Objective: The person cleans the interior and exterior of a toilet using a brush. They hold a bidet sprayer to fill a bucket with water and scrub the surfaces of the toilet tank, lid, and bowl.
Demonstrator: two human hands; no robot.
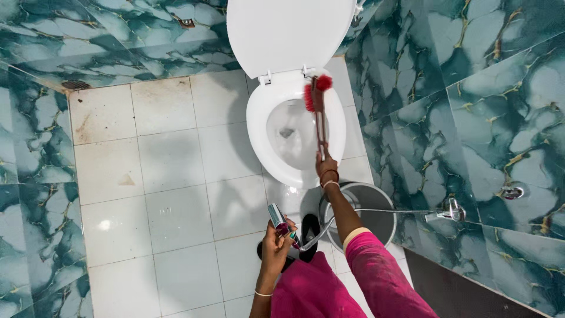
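Over the toilet (259, 118) rim, right hand (327, 168), fingers clamped on the brush (318, 112) handle, holds its long axis pointing away, red bristles at the far seat edge; left hand (278, 238), nearer the body, grips the sprayer (278, 217), fingers closed.

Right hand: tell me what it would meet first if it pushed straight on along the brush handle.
The right hand points up the red brush toward the back of the toilet seat; the seat's rear rim by the hinges probably comes first, though depth is unclear.
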